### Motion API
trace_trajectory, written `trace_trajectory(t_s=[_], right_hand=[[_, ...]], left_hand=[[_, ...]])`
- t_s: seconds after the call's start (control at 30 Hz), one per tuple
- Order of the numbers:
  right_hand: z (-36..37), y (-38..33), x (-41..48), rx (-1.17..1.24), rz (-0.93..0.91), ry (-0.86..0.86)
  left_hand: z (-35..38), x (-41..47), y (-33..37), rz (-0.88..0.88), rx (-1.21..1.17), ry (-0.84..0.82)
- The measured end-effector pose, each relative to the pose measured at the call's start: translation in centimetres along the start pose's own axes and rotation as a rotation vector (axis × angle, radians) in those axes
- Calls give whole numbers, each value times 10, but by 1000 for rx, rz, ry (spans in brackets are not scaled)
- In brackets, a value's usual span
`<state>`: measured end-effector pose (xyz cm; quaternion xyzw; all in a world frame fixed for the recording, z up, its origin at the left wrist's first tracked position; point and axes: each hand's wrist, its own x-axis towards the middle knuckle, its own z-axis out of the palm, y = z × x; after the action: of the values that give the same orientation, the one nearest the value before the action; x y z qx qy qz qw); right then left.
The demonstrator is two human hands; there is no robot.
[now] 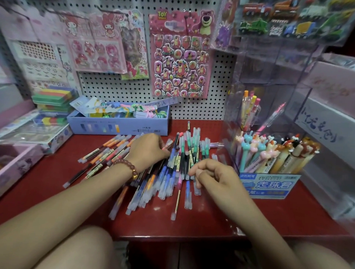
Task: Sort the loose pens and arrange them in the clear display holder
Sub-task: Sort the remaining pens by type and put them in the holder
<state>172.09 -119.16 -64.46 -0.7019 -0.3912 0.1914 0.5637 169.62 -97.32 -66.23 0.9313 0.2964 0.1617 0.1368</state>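
- Spreading under everything, the red shelf (209,223) carries the pen pile (177,171), a loose heap of clear-capped pens with blue, green, black, pink and orange barrels lying crossed at its middle.
- Behind the pen pile stands a white pegboard (194,108).
- Right of the pen pile, just beside it, rises the clear display holder (266,77). Its front bin holds animal-topped pens (273,152) standing upright, and a higher bin holds 4 or so pastel pens (250,111).
- Above and behind the pen pile hangs a pink bear sticker sheet (180,55) headed "TOY STORY".
- Behind the pen pile to the left sits a blue box (120,127) printed "24" with characters after it too small to read.
- Left of the pen pile lies a separate row of orange and black pens (104,153).
- The left hand (149,148) rests on the pile's left edge, fingers curled downward and hidden; whether they pinch a pen cannot be told.
- The right hand (213,174) sits at the pile's right edge, fingers curled, thumb against forefinger over the caps; a grip cannot be confirmed.
- A blue label (270,185) on the holder's front, right of the pen pile, reads "走珠君".
- A beaded bracelet (126,165) circles the left wrist.
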Motion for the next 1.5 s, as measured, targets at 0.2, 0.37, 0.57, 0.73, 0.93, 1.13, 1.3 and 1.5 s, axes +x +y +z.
trace_trajectory(t_s=[0.2,0.37,0.57,0.73,0.93,1.13,1.3,1.5], right_hand=[[-2,1,-3,-34,-37,4],[0,-3,-8,-199,-202,133],[7,-18,-7,-684,-505,412],[1,-24,-7,-681,-613,535],[-27,-29,-12,-412,-609,767],[-83,-43,3,-300,-520,1101],[-105,-36,25,-440,-278,902],[-104,-39,30,-681,-79,790]], left_hand=[[-21,-6,-4,-38,-201,180],[-52,-23,-9,68,-616,359],[-95,-63,34,424,-813,368],[-98,-83,76,623,-902,290],[-81,-81,110,685,-978,175],[-57,-67,127,559,-899,138],[-44,-64,138,469,-849,131],[-32,-61,143,416,-840,15]])
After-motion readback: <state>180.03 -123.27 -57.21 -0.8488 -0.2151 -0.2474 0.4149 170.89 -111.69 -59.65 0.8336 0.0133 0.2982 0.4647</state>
